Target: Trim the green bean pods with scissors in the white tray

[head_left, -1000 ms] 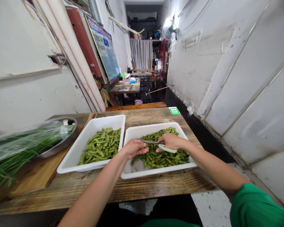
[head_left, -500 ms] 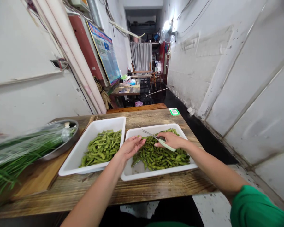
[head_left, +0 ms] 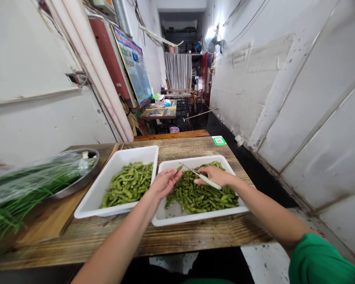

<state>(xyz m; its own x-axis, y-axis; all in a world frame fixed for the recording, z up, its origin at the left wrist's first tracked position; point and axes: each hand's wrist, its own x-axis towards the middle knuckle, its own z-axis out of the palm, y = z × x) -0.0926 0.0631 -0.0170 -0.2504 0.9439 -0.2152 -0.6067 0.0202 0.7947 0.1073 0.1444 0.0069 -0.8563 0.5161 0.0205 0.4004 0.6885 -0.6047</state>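
Observation:
My left hand pinches an edamame pod by one end, above the left part of the right white tray. My right hand is closed round scissors with pale green handles; their blades point left towards the pod and look closed together. Below both hands, a heap of edamame pods covers most of the right tray. The left white tray stands beside it, holding another pile of pods. Some fingers of my right hand are hidden behind the handle.
On the left, a metal bowl with long green stalks under clear plastic rests partly over a wooden board. A green code sticker marks the far right table corner. A bench stands behind the table.
The scissor blades, apart before, now look closed. The pod in my left hand has tilted upward and shows more clearly. Both hands stay nearly in place, and the view has shifted slightly.

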